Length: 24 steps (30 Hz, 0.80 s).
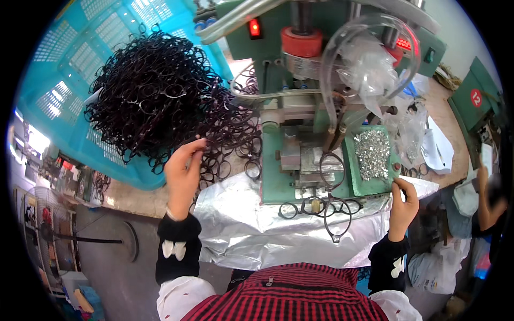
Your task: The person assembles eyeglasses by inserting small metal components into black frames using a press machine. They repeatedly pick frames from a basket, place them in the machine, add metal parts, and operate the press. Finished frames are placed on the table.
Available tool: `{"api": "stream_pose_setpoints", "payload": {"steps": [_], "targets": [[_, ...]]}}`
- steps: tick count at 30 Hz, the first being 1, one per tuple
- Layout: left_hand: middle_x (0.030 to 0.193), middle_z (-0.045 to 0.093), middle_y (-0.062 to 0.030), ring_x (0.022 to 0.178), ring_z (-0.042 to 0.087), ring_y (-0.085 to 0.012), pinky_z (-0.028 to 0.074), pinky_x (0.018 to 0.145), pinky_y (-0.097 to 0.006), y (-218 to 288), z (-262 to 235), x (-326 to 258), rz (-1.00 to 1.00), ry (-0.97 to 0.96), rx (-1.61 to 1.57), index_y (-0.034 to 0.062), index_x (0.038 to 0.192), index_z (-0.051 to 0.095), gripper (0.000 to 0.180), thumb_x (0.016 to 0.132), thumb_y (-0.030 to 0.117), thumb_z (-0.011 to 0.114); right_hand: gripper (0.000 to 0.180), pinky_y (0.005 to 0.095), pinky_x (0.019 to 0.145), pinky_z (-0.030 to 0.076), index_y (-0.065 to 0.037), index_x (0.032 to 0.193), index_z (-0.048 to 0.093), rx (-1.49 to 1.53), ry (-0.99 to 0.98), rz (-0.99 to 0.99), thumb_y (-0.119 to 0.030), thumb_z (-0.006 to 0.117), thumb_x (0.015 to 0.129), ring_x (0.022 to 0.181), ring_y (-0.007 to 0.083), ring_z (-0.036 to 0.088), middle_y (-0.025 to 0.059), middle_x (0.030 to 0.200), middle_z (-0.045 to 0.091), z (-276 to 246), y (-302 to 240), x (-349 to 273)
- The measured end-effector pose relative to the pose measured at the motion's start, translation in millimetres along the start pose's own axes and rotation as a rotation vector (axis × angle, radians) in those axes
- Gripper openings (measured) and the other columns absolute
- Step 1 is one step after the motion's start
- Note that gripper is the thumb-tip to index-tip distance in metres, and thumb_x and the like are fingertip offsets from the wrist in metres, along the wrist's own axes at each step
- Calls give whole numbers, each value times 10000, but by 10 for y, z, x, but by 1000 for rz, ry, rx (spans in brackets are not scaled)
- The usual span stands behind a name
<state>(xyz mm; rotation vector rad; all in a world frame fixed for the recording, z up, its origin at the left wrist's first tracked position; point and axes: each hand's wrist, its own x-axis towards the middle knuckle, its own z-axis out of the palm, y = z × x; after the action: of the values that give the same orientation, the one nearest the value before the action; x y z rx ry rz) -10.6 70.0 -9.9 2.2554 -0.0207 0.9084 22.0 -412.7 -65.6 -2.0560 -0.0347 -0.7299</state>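
Dark eyeglass frames (155,91) form a tangled heap in and beside a blue plastic basket. My left hand (182,174) is at the heap's near right edge, thumb and fingers pinched together; what they hold, if anything, cannot be made out. My right hand (404,206) is closed in a pinch beside the near right corner of a green tray (369,187) of small shiny metal pieces (372,155). Anything between those fingertips is too small to name. Between the hands, one eyeglass frame (337,222) stands lengthwise at a metal fixture (316,166), overlapping other dark frames lying crosswise.
A green press machine (276,144) with red-collared columns stands ahead, a clear hose (326,69) looping before it. Silver foil sheeting (246,224) covers the table's near edge. Plastic bags (409,134) and white paper (436,147) lie to the right. Another person's arm (484,198) shows at far right.
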Motion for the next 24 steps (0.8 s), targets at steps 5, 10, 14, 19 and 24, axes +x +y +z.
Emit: {"api": "stream_pose_setpoints", "payload": {"steps": [5,10,14,19,24], "targets": [[976,599,-48,937,640,-152,522,841,-279,357,66,54,-137,108,-361,19,1076,514,54,1035,36,484,133,305,816,486,4,921,712,241,-266,-67,12,674,794,872,221,664,108,906,705,210,-925,295],[920,576,-72,777,631,-169,544,697,-293,572,385,-24,-305,11,-674,29,1033,493,75,1035,102,508,333,291,835,495,21,1092,625,625,-357,59,-45,707,776,887,153,648,71,905,671,1023,-1189,520],[952,604,-86,810,657,-187,561,723,-305,683,496,-390,-427,124,-729,27,1051,508,69,1020,83,532,408,283,835,486,25,1163,594,624,-286,102,-20,706,773,882,131,627,59,888,656,1036,-1253,357],[1004,593,-115,846,637,-213,575,771,-356,857,547,-228,-230,271,-799,33,1080,503,89,1014,91,519,431,261,834,471,27,1198,580,681,-286,143,-8,702,786,874,116,615,49,879,661,1024,-1323,374],[1012,591,-138,853,629,-222,569,762,-378,1581,371,242,254,157,-618,-6,1092,495,101,999,32,487,441,227,788,448,22,1242,540,1065,-450,418,51,670,822,823,76,586,19,873,648,934,-1515,361]]}}
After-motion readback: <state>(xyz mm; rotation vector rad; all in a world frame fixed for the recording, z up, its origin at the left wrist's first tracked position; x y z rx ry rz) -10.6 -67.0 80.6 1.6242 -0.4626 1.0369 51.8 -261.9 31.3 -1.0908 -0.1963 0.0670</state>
